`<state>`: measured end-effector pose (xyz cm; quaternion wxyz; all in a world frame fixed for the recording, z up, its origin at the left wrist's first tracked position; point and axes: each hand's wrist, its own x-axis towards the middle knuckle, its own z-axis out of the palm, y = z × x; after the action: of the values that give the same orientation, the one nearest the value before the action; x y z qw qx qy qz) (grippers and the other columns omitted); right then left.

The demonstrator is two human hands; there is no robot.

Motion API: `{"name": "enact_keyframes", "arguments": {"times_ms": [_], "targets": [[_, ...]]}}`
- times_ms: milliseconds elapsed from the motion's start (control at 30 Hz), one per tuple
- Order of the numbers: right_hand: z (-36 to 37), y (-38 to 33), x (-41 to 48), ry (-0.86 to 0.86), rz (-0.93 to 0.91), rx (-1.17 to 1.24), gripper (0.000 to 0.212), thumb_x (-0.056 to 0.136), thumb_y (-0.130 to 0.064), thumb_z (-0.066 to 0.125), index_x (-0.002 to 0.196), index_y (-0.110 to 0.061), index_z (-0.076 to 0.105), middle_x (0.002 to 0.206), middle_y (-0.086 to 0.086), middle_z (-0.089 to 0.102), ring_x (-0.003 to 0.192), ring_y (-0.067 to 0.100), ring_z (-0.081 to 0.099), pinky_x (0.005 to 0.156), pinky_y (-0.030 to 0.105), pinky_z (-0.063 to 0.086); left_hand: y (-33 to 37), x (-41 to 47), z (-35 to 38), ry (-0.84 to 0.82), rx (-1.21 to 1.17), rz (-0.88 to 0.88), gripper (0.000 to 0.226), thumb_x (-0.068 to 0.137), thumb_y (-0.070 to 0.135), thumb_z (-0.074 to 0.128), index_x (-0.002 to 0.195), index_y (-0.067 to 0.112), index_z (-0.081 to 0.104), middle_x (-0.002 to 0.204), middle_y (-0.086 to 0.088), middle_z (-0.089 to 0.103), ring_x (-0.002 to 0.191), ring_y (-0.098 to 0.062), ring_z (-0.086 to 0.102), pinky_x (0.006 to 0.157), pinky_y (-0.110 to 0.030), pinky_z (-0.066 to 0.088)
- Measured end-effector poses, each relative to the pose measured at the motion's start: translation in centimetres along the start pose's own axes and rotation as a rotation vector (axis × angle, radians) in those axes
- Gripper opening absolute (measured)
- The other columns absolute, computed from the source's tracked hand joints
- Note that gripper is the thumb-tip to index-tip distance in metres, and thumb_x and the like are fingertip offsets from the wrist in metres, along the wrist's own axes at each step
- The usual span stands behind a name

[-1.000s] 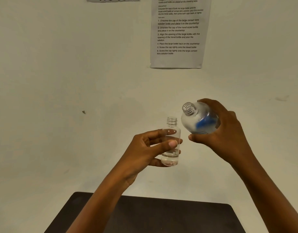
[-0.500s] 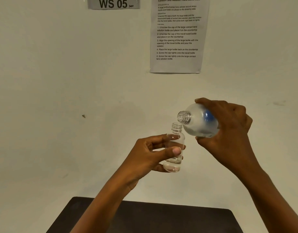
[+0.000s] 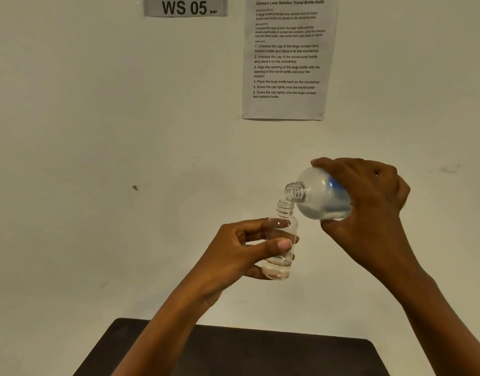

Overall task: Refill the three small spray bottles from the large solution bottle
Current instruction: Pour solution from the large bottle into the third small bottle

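At centre frame, the small spray bottle (image 3: 281,240) is gripped by the left hand (image 3: 233,251), the tilted large solution bottle (image 3: 319,198) by the right hand (image 3: 369,204). Solution could be spilled past the narrow neck if the mouths are misaligned.

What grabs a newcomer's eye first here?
Mid-frame, the right hand tips the uncapped large solution bottle so that its neck sits just over the open mouth of the small spray bottle. The left hand holds that bottle roughly upright, with a little clear liquid at its bottom. Next comes the printed instruction sheet on the wall at the top, with the WS 05 sign to its left.
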<state>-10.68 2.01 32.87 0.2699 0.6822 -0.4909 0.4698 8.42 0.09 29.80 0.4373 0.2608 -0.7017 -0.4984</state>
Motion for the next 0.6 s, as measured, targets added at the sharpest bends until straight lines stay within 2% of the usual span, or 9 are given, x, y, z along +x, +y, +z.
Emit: {"name": "enact_keyframes", "arguments": {"times_ms": [67,133,233,300,400,433,533,600], "targets": [[-0.06,0.08,0.04,0.004,-0.008,-0.017,0.079,0.057,-0.006,0.081,0.120,-0.034,0.043,0.116,0.000,0.056,0.111,0.022,0.033,0.085,0.022,0.013,0.00,0.02,-0.03,-0.002,0.000,0.003,0.039,0.066,0.031,0.067,0.105,0.029,0.064,0.101,0.005,0.073,0.089,-0.015,0.072,0.065,-0.027,0.058],[-0.10,0.09,0.10,0.006,-0.011,-0.025,0.077,0.057,-0.005,0.080,0.120,-0.032,0.045,0.116,0.001,0.056,0.110,0.021,0.032,0.083,0.015,0.014,-0.05,0.04,-0.05,-0.001,0.000,0.004,0.040,0.066,0.032,0.066,0.106,0.029,0.064,0.102,0.005,0.073,0.090,-0.015,0.072,0.065,-0.026,0.058],[-0.10,0.05,0.18,0.001,-0.011,-0.025,0.077,0.057,-0.004,0.080,0.121,-0.031,0.046,0.116,0.002,0.056,0.110,0.020,0.030,0.082,0.014,0.014,-0.13,0.07,-0.06,0.000,-0.002,0.006,0.041,0.065,0.033,0.067,0.106,0.029,0.063,0.102,0.005,0.073,0.090,-0.015,0.072,0.065,-0.027,0.058],[-0.16,-0.05,0.22,-0.001,-0.013,-0.023,0.075,0.057,-0.004,0.080,0.122,-0.027,0.049,0.117,0.004,0.056,0.111,0.021,0.030,0.087,0.008,0.012,-0.12,0.07,-0.10,-0.002,-0.007,0.004,0.042,0.065,0.033,0.067,0.107,0.029,0.063,0.103,0.004,0.073,0.091,-0.016,0.071,0.066,-0.028,0.059],[-0.16,-0.18,0.27,-0.010,-0.001,-0.026,0.076,0.057,-0.004,0.081,0.122,-0.027,0.049,0.118,0.004,0.056,0.112,0.022,0.029,0.087,0.022,0.014,-0.11,0.07,-0.16,-0.008,-0.014,0.003,0.041,0.065,0.033,0.067,0.106,0.029,0.064,0.102,0.004,0.073,0.091,-0.016,0.071,0.066,-0.028,0.059],[-0.18,-0.22,0.28,-0.014,0.000,-0.026,0.076,0.057,-0.004,0.081,0.123,-0.027,0.049,0.119,0.003,0.056,0.113,0.022,0.029,0.089,0.020,0.015,-0.12,0.09,-0.17,-0.009,-0.017,0.003,0.041,0.065,0.033,0.067,0.105,0.029,0.064,0.101,0.005,0.074,0.090,-0.015,0.072,0.065,-0.027,0.058],[-0.40,-0.36,0.40,-0.025,-0.006,-0.057,0.075,0.057,-0.003,0.081,0.123,-0.025,0.052,0.119,0.003,0.056,0.113,0.022,0.029,0.092,0.004,0.003,-0.14,0.10,-0.16,-0.016,-0.020,0.004,0.040,0.065,0.033,0.066,0.105,0.029,0.064,0.101,0.006,0.074,0.090,-0.016,0.072,0.065,-0.027,0.058],[-0.54,-0.50,0.46,-0.026,-0.004,-0.077,0.076,0.056,-0.002,0.079,0.123,-0.027,0.052,0.119,0.002,0.056,0.113,0.024,0.032,0.093,0.005,0.001,-0.16,0.12,-0.16,-0.021,-0.023,0.003,0.041,0.066,0.033,0.066,0.107,0.028,0.063,0.102,0.005,0.073,0.090,-0.016,0.072,0.066,-0.028,0.058]]}}
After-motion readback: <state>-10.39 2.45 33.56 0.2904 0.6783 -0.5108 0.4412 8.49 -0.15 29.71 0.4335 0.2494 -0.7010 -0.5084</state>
